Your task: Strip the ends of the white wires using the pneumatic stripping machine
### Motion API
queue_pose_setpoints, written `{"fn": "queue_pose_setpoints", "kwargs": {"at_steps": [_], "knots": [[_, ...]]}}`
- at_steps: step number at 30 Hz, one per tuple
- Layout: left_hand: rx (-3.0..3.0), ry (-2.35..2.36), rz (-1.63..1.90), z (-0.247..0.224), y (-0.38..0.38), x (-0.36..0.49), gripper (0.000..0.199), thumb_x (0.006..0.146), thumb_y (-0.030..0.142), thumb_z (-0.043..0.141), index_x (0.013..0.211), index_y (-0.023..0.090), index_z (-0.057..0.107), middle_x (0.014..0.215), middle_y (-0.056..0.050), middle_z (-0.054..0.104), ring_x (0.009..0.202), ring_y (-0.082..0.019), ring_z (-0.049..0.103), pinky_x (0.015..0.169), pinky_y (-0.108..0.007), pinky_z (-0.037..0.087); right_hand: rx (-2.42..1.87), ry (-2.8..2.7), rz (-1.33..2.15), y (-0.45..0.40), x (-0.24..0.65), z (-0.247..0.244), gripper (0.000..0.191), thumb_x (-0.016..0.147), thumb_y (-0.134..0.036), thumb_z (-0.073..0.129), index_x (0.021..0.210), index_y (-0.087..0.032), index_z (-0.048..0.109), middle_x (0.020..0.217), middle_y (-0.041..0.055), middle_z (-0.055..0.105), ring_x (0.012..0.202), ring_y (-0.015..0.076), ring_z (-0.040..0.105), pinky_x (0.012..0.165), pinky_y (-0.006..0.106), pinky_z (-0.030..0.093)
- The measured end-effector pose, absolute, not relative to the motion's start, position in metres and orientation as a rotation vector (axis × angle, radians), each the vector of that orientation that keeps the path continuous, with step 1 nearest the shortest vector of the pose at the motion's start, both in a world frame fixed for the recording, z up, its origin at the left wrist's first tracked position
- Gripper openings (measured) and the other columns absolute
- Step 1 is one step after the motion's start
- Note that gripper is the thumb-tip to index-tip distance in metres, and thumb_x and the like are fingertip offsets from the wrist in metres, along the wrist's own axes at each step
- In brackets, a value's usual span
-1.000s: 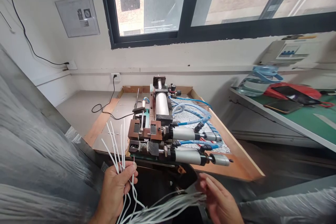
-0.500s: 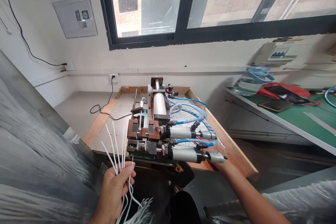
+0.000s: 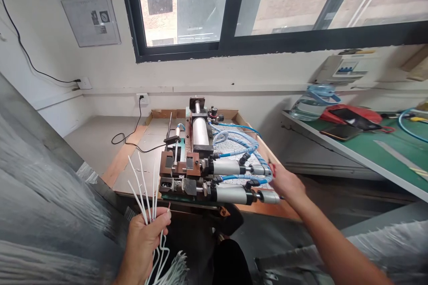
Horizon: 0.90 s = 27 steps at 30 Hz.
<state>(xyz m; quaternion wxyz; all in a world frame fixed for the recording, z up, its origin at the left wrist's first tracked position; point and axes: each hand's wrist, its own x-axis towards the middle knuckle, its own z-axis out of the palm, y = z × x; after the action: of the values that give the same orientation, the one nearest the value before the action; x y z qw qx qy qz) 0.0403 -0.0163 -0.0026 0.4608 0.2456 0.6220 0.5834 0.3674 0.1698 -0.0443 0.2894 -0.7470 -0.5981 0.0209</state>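
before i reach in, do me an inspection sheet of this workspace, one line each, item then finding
surface: bench, white specks left of the machine
things: white wires in front of the machine
clutter: bottle, phone, ruler on the side table
hands: left grips the wires; right beside the machine, grip unclear
cables: black cord runs across the bench; blue hoses looped
surroundings: window behind, no other person seen
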Motion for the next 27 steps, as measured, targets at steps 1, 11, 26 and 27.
{"fn": "queue_pose_setpoints", "kwargs": {"at_steps": [1,11,26,27], "knots": [[0.614,1.536,1.430,-0.003,-0.016,0.041,0.022,0.054,0.029,0.070,0.067,0.011,0.066,0.050,-0.001,0.055,0.044,-0.008,0.043,0.036,-0.018,0.021,-2.014,-1.596,0.070,0.162,0.374,-0.039,0.014,0.075,-0.023,0.052,0.080,-0.012,0.060,0.071,0.0109,0.060,0.060,0.0194,0.054,0.052,0.030,0.039],[0.831,1.580,1.258,-0.009,-0.018,0.058,0.023,0.058,0.033,0.068,0.071,0.014,0.067,0.047,0.001,0.054,0.046,-0.009,0.042,0.044,-0.021,0.030,-1.006,-2.163,1.134,0.014,0.267,0.026,0.062,0.056,-0.042,0.069,0.111,-0.020,0.050,0.088,0.0049,0.056,0.074,0.0194,0.052,0.065,0.027,0.042],[0.848,1.478,1.165,-0.012,-0.022,0.056,0.021,0.058,0.033,0.068,0.068,0.015,0.067,0.047,0.002,0.054,0.041,-0.007,0.038,0.039,-0.020,0.028,-0.973,-2.284,1.265,0.021,0.234,0.021,0.031,0.070,-0.044,0.057,0.063,-0.015,0.052,0.053,-0.0055,0.038,0.048,0.0067,0.030,0.042,0.019,0.022],[0.856,1.479,1.148,-0.013,-0.023,0.055,0.023,0.059,0.034,0.068,0.071,0.015,0.067,0.047,0.001,0.054,0.039,-0.006,0.036,0.037,-0.020,0.026,-0.988,-2.249,1.300,0.021,0.237,0.018,0.031,0.069,-0.044,0.058,0.062,-0.014,0.052,0.053,-0.0058,0.037,0.048,0.0065,0.029,0.042,0.019,0.022]]}}
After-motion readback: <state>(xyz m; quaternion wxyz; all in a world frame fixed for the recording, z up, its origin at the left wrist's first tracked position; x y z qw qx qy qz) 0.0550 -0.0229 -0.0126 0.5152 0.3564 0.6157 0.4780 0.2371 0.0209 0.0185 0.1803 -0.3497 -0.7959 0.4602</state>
